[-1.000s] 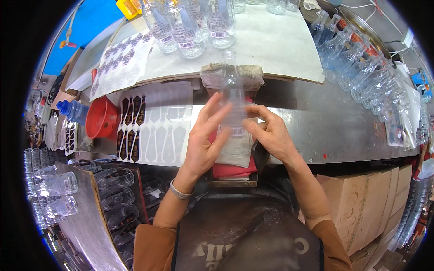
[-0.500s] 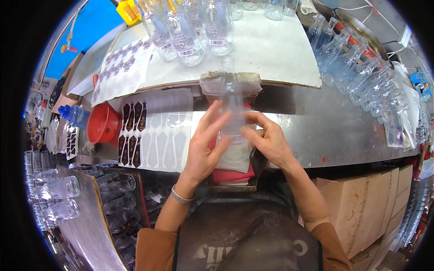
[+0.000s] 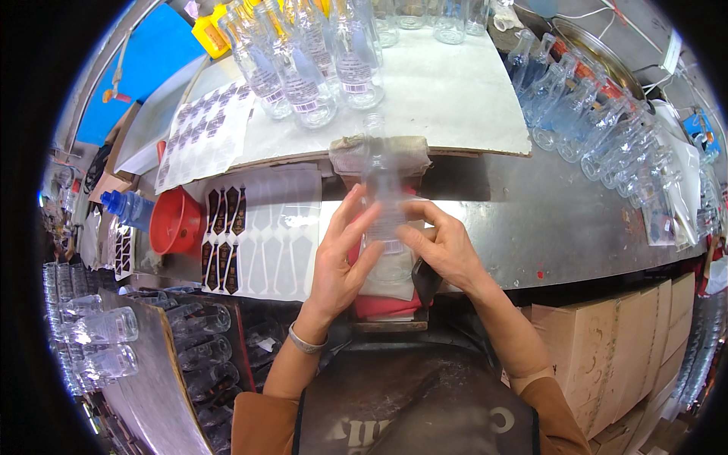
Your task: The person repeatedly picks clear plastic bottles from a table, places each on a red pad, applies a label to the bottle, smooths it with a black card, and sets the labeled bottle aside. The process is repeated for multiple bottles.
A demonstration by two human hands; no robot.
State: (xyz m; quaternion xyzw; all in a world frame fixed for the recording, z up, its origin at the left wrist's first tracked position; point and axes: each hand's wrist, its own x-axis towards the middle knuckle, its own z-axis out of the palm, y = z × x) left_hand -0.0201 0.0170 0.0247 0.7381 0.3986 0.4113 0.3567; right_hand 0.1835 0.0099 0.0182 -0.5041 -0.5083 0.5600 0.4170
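A clear glass bottle (image 3: 385, 201), blurred, lies between two hands at a metal table (image 3: 523, 227), its neck pointing away from the wearer over a beige cloth pad (image 3: 413, 154). From my distant seat I see the left grip (image 3: 337, 258) at its left side, fingers loosely spread; the right grip (image 3: 440, 246) flanks the other side, half curled, thumb and forefinger parted. Neither wraps round the glass, and I cannot tell how firmly they touch it.

Just beyond the pad, a white board (image 3: 447, 91) crosses the table, and labelled bottles (image 3: 307, 87) stand upright on it, crowding the space ahead. To my left lie a sheet of dark and pale labels (image 3: 262, 243), a red bowl (image 3: 176, 221) and a blue-capped bottle (image 3: 129, 211). Clear bottles (image 3: 607, 125) line the right side in tilted rows. Below the table's front edge, cardboard boxes (image 3: 595, 349) stand at right and more bottles (image 3: 203, 326) lie stacked at left, either side of a dark apron (image 3: 417, 398).
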